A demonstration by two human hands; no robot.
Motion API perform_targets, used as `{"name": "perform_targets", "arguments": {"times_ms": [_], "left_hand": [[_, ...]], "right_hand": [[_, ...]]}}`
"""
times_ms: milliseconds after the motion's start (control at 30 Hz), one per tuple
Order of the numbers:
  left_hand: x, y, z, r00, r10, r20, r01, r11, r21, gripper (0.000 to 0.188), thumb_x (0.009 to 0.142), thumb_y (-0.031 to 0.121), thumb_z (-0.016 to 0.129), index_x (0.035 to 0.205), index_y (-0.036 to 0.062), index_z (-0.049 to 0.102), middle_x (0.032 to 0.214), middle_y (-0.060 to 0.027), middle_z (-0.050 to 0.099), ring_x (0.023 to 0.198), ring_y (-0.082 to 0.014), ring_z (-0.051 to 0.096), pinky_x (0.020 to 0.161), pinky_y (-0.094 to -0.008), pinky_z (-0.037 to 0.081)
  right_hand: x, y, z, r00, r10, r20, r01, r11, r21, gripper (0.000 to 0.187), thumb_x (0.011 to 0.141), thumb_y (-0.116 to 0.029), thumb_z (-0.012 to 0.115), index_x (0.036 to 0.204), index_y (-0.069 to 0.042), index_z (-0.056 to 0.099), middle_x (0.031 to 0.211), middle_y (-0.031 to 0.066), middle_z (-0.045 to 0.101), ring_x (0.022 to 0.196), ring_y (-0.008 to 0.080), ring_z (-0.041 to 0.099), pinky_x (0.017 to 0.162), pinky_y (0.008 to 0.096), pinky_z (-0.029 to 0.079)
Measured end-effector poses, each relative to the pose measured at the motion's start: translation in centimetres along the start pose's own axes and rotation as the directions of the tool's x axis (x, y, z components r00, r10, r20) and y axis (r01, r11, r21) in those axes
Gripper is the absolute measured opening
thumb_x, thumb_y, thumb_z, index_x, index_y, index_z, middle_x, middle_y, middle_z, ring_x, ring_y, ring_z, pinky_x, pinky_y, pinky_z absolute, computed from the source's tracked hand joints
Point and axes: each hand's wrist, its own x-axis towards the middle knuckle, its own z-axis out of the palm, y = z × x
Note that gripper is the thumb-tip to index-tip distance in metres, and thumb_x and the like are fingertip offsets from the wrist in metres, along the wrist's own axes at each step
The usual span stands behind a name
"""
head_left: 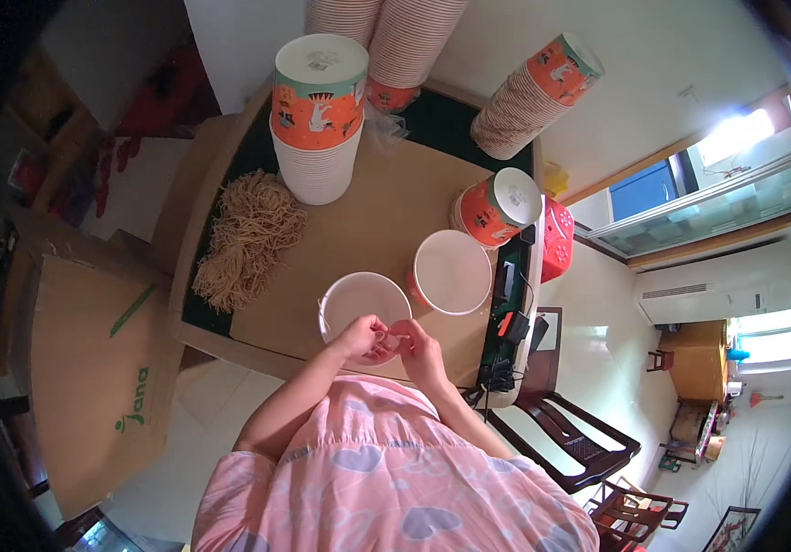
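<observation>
In front of me a white-lined paper bucket [365, 293] stands upright with its open mouth up. What looks like a thin cord shows at its left rim. My left hand [365, 339] and my right hand [419, 353] meet at the bucket's near rim, fingers pinched close together. Whatever lies between the fingertips is too small to make out. A second open bucket [453, 272] stands just to the right. On the left lies a loose bundle of beige cords [248, 241].
Upside-down stacks of orange-printed buckets stand at the back left [319, 120], back right [538, 95] and right [498, 208]. Cables and a power strip [506, 281] line the table's right edge. A cardboard box [97, 368] is at left, a dark wooden chair [570, 442] at right.
</observation>
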Motion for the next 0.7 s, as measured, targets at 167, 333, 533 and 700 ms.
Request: {"name": "perform_targets", "arguments": {"times_ms": [167,333,533,700], "left_hand": [[-0.8,0.3,0.0,0.998,0.06,-0.005,-0.059,0.992,0.114,0.009,0.09,0.006,0.045,0.089,0.0037,0.054,0.068,-0.0032,0.056,0.051,-0.0095,0.051,0.041,-0.0225,0.039],[-0.7,-0.3,-0.3,0.994,0.112,0.015,-0.113,0.985,0.129,0.011,0.091,0.013,0.049,0.087,0.0054,0.055,0.066,-0.0017,0.055,0.048,-0.0072,0.047,0.04,-0.0213,0.035],[0.2,-1.5,0.3,0.99,0.143,-0.001,-0.143,0.99,-0.023,0.02,0.092,0.024,0.051,0.084,0.0055,0.056,0.064,0.0005,0.053,0.05,-0.0057,0.046,0.041,-0.0196,0.034],[0.7,-1.1,0.6,0.99,0.142,-0.025,-0.141,0.989,0.044,0.026,0.091,0.027,0.053,0.079,0.0037,0.055,0.059,0.0008,0.051,0.047,-0.0071,0.046,0.042,-0.0225,0.037]], "right_hand": [[0.2,-0.5,0.7,0.996,-0.082,-0.034,0.074,0.977,-0.2,0.021,0.077,0.002,0.058,0.097,-0.004,0.057,0.083,0.0103,0.062,0.064,0.0182,0.061,0.057,0.0284,0.049],[0.0,0.5,1.2,0.996,-0.046,-0.075,0.035,0.99,-0.139,0.016,0.077,-0.001,0.06,0.092,-0.005,0.057,0.08,0.0104,0.062,0.068,0.0233,0.061,0.06,0.031,0.048],[-0.4,1.4,1.0,0.995,-0.019,-0.098,0.01,0.995,-0.095,0.013,0.078,-0.002,0.064,0.089,-0.004,0.058,0.076,0.0087,0.063,0.064,0.0161,0.061,0.058,0.0269,0.048],[-0.3,1.7,1.0,0.994,-0.037,-0.106,0.036,0.999,-0.008,0.012,0.077,-0.002,0.064,0.087,-0.004,0.057,0.076,0.0087,0.064,0.064,0.0166,0.062,0.058,0.0273,0.048]]}}
